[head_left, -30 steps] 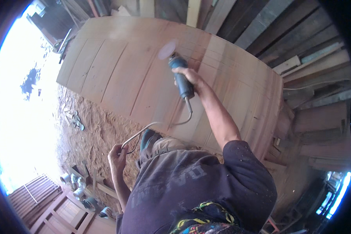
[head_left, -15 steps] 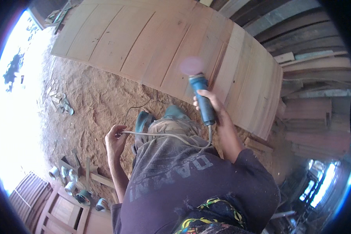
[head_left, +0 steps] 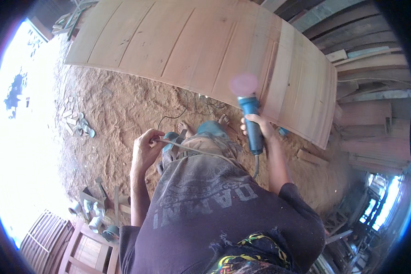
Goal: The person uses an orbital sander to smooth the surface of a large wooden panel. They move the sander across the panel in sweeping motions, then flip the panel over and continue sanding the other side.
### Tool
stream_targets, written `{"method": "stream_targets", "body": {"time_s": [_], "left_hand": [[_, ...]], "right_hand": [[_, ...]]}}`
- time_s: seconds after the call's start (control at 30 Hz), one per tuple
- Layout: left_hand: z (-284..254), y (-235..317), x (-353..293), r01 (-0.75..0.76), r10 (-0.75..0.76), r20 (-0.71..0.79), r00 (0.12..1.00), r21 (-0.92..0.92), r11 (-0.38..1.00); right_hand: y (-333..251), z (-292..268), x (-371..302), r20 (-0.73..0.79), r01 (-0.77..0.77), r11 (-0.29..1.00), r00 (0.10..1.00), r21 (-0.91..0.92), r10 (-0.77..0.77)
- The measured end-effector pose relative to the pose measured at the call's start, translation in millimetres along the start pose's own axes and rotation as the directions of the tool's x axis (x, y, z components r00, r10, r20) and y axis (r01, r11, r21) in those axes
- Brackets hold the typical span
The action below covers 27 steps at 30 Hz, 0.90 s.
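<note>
My right hand [head_left: 261, 126] is wrapped round the blue body of an angle grinder [head_left: 250, 107]. Its pinkish disc [head_left: 243, 84] is blurred and overlaps the near part of a large wooden panel [head_left: 187, 50]; I cannot tell whether they touch. A pale power cord [head_left: 194, 150] hangs from the tool's tail and crosses in front of my clothes. Further left, my left hand [head_left: 146, 144] pinches that cord between its fingers, away from the panel. Grooves or joints run across the panel's reddish boards, and a paler section lies at its right.
Sandy ground [head_left: 118, 109] surrounds my bare feet, with a dark cable [head_left: 174, 116] lying on it. Sandals [head_left: 84, 125] and wood scraps lie at left. Cans [head_left: 96, 223] and a wooden frame [head_left: 73, 251] are at lower left. Stacked timber [head_left: 370, 73] stands at far right.
The grinder has shifted right and toward the panel's near edge. My left hand has risen slightly and moved right, still holding the cord. My feet now show below the panel.
</note>
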<state>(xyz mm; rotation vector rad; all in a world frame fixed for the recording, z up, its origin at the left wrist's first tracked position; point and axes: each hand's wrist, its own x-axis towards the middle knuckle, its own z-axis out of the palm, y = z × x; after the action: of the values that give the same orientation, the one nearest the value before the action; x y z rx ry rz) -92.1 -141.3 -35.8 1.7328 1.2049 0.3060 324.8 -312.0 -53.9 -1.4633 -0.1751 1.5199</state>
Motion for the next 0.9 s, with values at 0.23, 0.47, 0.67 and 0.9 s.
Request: {"method": "stream_targets", "body": {"time_s": [0.23, 0.47, 0.67, 0.9], "left_hand": [[-15, -38, -52, 0.202, -0.227, -0.219, 0.949, -0.132, 0.97], [-10, -64, -119, 0.309, -0.432, -0.471, 0.769, -0.318, 0.897], [7, -82, -145, 0.27, -0.462, -0.545, 0.699, -0.398, 0.877], [-17, -66, -76, 0.26, -0.397, -0.425, 0.814, -0.344, 0.902]], "right_hand": [[-17, 140, 115, 0.408, 0.0, 0.947, 0.902, -0.32, 0.138], [-19, 264, 190, 0.536, -0.05, 0.944, 0.813, -0.326, 0.228], [-14, 300, 230, 0.531, -0.072, 0.993, 0.84, -0.095, 0.112], [-63, 196, 207, 0.269, 0.027, 0.959, 0.957, 0.283, -0.107]]}}
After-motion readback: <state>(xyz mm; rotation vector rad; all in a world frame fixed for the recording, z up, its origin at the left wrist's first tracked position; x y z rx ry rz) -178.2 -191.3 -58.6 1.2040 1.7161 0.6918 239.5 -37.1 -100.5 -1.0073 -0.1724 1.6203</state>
